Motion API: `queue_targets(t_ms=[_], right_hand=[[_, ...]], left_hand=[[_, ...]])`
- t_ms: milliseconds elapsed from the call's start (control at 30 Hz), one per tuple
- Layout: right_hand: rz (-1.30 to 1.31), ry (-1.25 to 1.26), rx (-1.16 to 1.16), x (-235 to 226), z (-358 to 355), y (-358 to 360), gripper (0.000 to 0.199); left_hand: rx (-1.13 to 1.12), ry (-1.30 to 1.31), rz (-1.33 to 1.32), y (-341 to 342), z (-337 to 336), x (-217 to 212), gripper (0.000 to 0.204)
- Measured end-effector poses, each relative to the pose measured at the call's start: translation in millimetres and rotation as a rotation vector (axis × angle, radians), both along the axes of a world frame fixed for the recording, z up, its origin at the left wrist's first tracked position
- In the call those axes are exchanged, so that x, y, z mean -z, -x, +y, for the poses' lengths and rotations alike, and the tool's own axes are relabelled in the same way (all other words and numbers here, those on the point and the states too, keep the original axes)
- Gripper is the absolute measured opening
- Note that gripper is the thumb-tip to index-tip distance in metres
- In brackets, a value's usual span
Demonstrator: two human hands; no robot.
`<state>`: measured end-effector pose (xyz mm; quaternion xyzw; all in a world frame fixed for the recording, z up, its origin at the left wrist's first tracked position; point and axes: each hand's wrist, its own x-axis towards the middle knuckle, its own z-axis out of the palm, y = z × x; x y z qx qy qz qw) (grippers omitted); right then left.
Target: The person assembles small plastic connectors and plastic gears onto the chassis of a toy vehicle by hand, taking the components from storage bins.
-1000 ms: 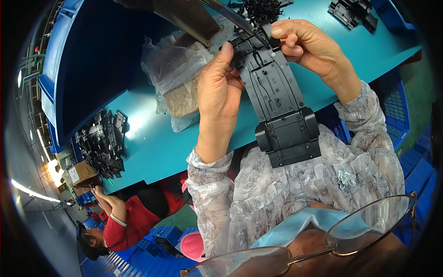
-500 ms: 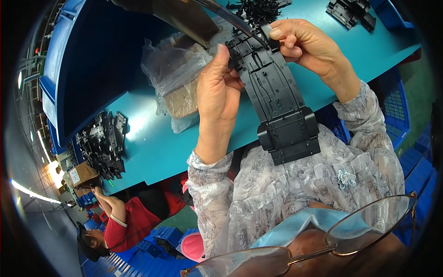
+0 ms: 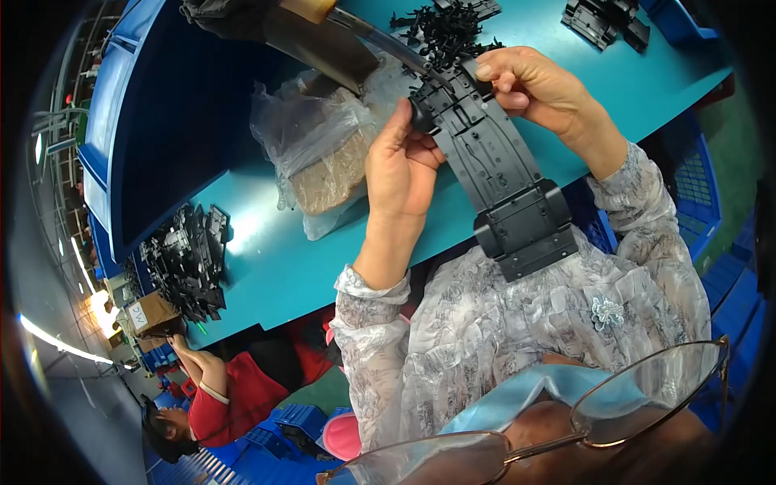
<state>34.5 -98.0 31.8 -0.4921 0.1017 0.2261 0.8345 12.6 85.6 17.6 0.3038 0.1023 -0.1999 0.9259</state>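
Note:
A long black moulded plastic part [image 3: 493, 158], ribbed and studded with small posts, is held up between my hands, its wider end toward my body. My left hand [image 3: 400, 170] grips the left edge of its far end, thumb up along the side. My right hand [image 3: 537, 85] pinches the far right corner, the other fingers curled. A slim metal rod [image 3: 384, 39] with an orange-tan upper piece [image 3: 311, 8] slants down over the far end. Whether its tip touches the part I cannot tell.
Small black pieces [image 3: 440, 32] are heaped beyond my hands. A plastic-wrapped brown block [image 3: 327, 174] lies left on the teal table [image 3: 271, 275], near a large blue bin [image 3: 182, 105]. More black parts [image 3: 190, 259] are piled far left, by a person in red [image 3: 238, 400].
The black part and my left hand have shifted a little right and nearer to me. My right hand keeps its pinch. More of the rod's orange-tan piece shows.

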Motion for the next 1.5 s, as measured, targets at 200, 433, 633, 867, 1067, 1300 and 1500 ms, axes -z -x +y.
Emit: queue_targets(t_ms=[200, 433, 633, 867, 1067, 1300, 1500], right_hand=[[-0.006, 0.003, 0.006, 10.5, -16.7, 0.3, 0.024], [-0.102, 0.013, 0.035, -3.2, -21.5, 10.5, 0.012], [-0.119, -0.013, 0.021, -11.5, -22.8, 19.1, 0.01], [-0.109, -0.037, 0.014, -11.7, -24.6, 21.4, 0.01], [-0.089, -0.011, 0.042, -14.2, -23.0, 22.7, 0.009], [-0.096, -0.014, 0.028, -13.0, -23.4, 22.4, 0.01], [-0.102, -0.011, 0.041, -14.2, -23.1, 23.6, 0.01]], left_hand=[[0.146, -0.005, -0.048, 6.0, -3.8, 7.8, 0.027], [0.129, -0.052, -0.076, 9.1, -8.9, 7.2, 0.028], [0.089, -0.139, -0.092, 11.8, -11.6, 4.0, 0.03], [0.092, -0.155, -0.106, 12.7, -13.8, 2.1, 0.031], [0.079, -0.148, -0.109, 13.0, -15.1, -2.5, 0.031], [0.088, -0.121, -0.112, 12.8, -13.2, 0.5, 0.031], [0.084, -0.135, -0.108, 12.1, -14.0, 0.8, 0.031]])
